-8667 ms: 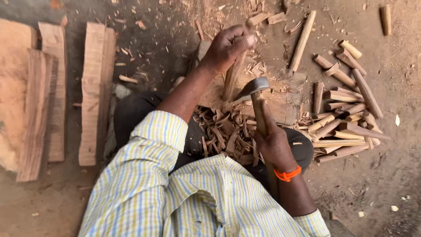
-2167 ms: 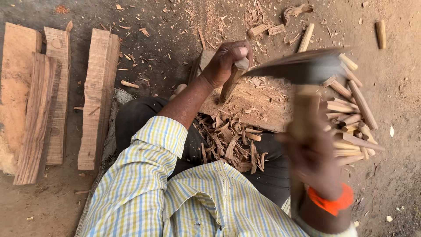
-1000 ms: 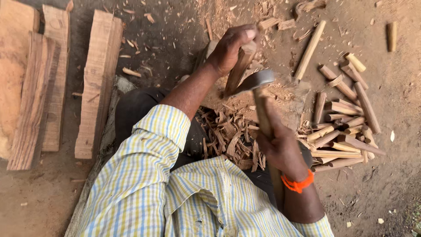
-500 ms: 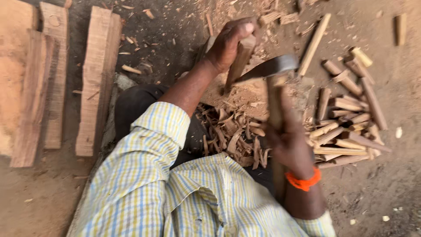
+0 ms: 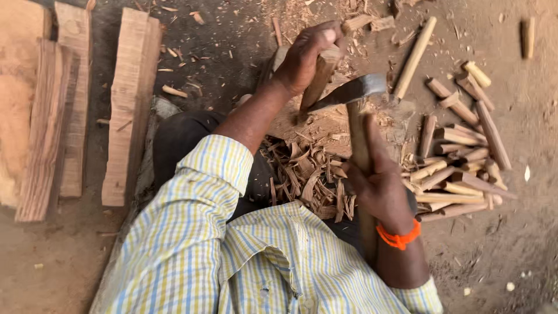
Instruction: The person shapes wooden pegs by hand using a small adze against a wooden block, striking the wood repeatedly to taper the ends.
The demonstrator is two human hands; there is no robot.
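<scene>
Lowered since before, the hatchet (image 5: 354, 93) was gripped by the right hand (image 5: 381, 186); the stick (image 5: 318, 78) was clamped in left hand (image 5: 305, 55) fingers.

Pretty cramped around the chopping block (image 5: 325, 125): curled shavings (image 5: 308, 180) heaped just below, pile of carved pegs (image 5: 459, 168) crowding the right side, axe blade (image 5: 349, 93) touching the upright stick (image 5: 318, 78). Open dirt floor (image 5: 215, 70) between block and planks (image 5: 125, 104) on the left, only scattered chips there.
</scene>
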